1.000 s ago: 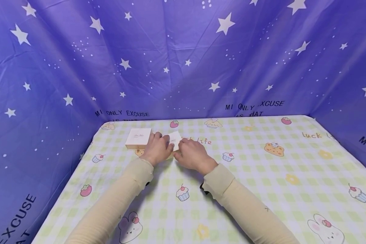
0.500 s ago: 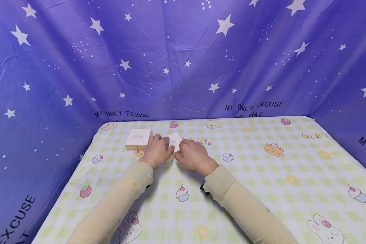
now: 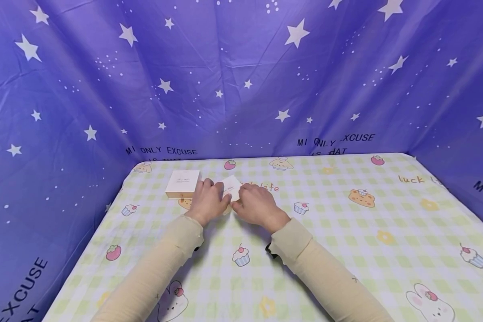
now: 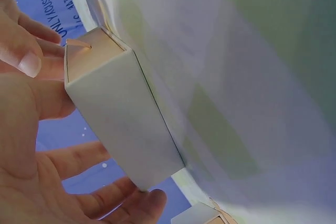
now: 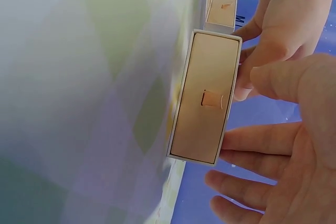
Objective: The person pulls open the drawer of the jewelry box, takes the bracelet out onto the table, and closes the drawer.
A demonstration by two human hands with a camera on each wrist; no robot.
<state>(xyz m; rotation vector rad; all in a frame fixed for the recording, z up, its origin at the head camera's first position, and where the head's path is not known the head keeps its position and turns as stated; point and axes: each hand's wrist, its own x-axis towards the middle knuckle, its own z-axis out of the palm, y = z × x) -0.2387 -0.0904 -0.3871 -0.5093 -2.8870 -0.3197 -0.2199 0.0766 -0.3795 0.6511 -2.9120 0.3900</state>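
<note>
A small white drawer box (image 3: 231, 187) with a peach-coloured front and a ribbon tab lies between the two hands on the table. In the left wrist view, the left hand (image 4: 31, 145) spans the box's white side, thumb at a front corner and fingertips toward the far end. From the right, the right hand (image 5: 294, 124) holds the same box, its fingertips partly hidden behind the upper edge. The thumbs lie close together. The peach drawer front (image 5: 205, 124) shows flush within the white sleeve. In the head view the left hand covers part of the box.
A second, larger-looking white box (image 3: 183, 182) with a peach front sits just left of the left hand. A green-and-white checked cloth (image 3: 338, 250) covers the table. Purple star-printed fabric (image 3: 225, 67) hangs behind the table and at both sides.
The small box has shifted slightly toward the person and turned a little, with both hands keeping contact. The other box has stayed in place.
</note>
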